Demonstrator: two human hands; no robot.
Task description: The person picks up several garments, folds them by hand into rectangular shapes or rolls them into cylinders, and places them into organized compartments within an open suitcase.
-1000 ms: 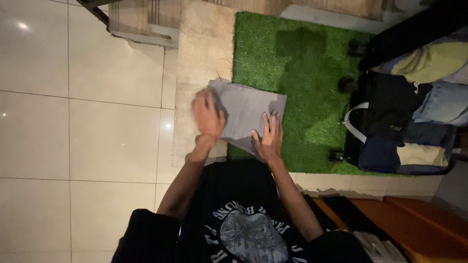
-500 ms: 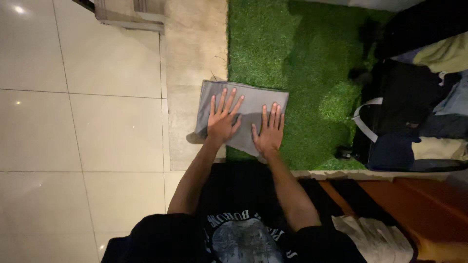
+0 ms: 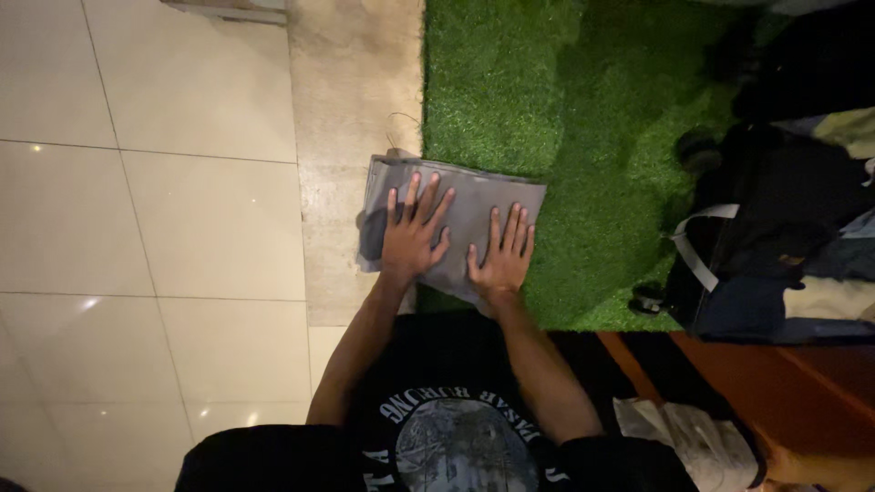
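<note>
Both hands lie flat with fingers spread wide on the folded grey cloth [image 3: 456, 219] in the middle of the frame: left hand [image 3: 412, 239], right hand [image 3: 501, 255]. Neither grip holds anything. At the right, an open dark bag [image 3: 775, 246] holds clothes.

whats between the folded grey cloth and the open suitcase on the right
Only a stretch of green artificial grass mat separates the folded grey cloth from the open suitcase; nothing else lies on it, as the head view shows.
</note>
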